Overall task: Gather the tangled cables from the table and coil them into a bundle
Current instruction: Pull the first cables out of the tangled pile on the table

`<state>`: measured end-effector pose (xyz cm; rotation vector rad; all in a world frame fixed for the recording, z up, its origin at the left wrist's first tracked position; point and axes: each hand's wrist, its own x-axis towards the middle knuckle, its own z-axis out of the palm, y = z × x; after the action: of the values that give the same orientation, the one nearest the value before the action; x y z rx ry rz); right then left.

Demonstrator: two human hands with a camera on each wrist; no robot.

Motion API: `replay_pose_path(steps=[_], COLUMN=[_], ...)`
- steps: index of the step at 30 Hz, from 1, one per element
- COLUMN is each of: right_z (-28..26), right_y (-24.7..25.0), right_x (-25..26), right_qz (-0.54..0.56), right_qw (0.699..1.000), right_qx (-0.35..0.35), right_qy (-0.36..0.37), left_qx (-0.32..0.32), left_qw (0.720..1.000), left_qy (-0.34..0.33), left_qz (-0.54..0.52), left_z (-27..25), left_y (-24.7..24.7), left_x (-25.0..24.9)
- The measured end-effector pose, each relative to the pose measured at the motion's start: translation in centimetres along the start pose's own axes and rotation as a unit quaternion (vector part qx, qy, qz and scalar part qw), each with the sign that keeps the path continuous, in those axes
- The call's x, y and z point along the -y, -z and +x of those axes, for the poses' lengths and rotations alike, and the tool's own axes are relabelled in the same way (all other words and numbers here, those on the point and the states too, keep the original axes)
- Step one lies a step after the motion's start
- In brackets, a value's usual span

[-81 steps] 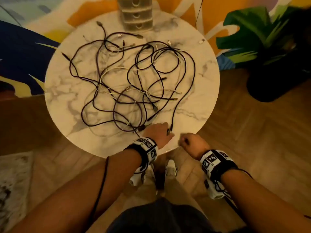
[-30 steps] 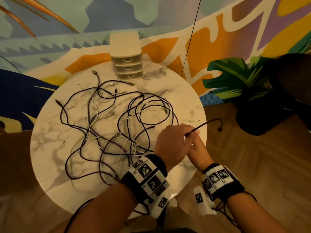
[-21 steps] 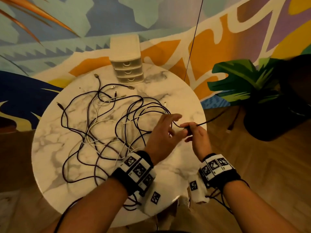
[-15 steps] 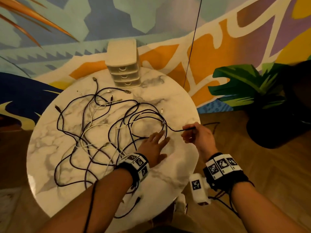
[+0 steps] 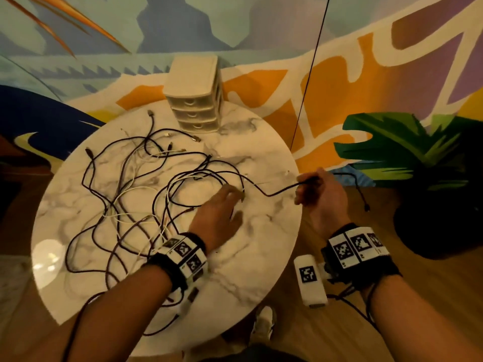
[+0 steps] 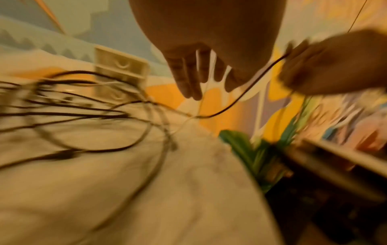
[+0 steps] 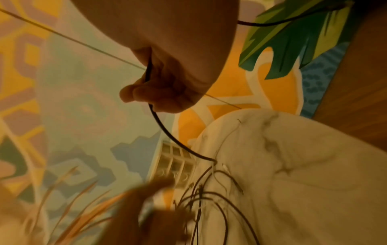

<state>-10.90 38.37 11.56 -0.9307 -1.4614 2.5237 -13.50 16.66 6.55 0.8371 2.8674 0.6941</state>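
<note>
The right hand [image 5: 322,197] is clamped on one dark cable [image 5: 274,193] just past the right edge of the round marble bench [image 5: 261,257]; its grip is a closed fist around the cord, with the free end and plug [image 5: 366,207] dangling beyond the hand over the wooden floor. From the fist the cable runs back onto the bench and into the tangle of dark and white cables [image 5: 136,199] spread across the left and middle of the top. The left hand [image 5: 222,212] lies over the near edge of that tangle with fingers fairly straight and apart, holding nothing that can be made out; whether the fingertips press a strand is hard to tell through the blur. The likely trouble is in the pull: the held cable loops through several others, so drawing it sideways could drag the whole knot toward the edge and tip strands off onto the floor, or tighten the crossings instead of freeing them. A thin white cable [image 6: 201,106] crosses close to the held one and could snag. The small drawer unit [image 5: 194,95] at the far rim stands close to the nearest cable ends and might be nudged if the mass shifts.
</note>
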Motion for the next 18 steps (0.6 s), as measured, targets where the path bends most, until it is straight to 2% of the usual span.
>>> replay_pose_path(steps=[1, 3, 6, 8, 10, 12, 14, 15, 18], right_z=[-0.1, -0.6, -0.6, 0.1, 0.8, 1.3, 1.3, 1.1, 0.7], right_y=[-0.5, -1.1, -1.1, 0.0, 1.6, 2.8, 3.3, 3.2, 2.0], right_x=[-0.3, -0.6, 0.5, 1.8, 2.5, 2.3, 1.0, 0.2, -2.4], right_qz=[-0.012, -0.042, -0.035, 0.009, 0.036, 0.062, 0.054, 0.025, -0.092], right_qw=[1.0, 0.997, 0.997, 0.999, 0.998, 0.997, 0.998, 0.999, 0.984], right_qx=[0.019, 0.055, 0.065, 0.041, 0.015, 0.006, 0.018, 0.037, 0.143], right_qy=[-0.01, -0.02, -0.007, 0.018, 0.042, 0.04, 0.011, -0.005, -0.052], left_qx=[-0.003, 0.049, 0.134, 0.122, 0.046, -0.049, -0.117, -0.113, -0.016], left_qw=[0.999, 0.992, 0.97, 0.969, 0.973, 0.974, 0.971, 0.975, 0.99], left_qy=[-0.013, 0.015, 0.093, 0.169, 0.208, 0.202, 0.188, 0.181, 0.108], left_qz=[-0.053, -0.116, -0.179, -0.136, -0.092, -0.088, -0.087, -0.064, 0.086], left_z=[0.8, 2.6, 3.9, 3.8, 4.1, 5.3, 6.2, 6.2, 4.6], left_y=[-0.2, -0.9, -3.1, -3.6, -2.7, -1.0, 0.2, 0.4, -0.7], left_x=[-2.3, -5.5, -4.0, -0.4, 2.7, 3.5, 2.0, 0.5, -4.4])
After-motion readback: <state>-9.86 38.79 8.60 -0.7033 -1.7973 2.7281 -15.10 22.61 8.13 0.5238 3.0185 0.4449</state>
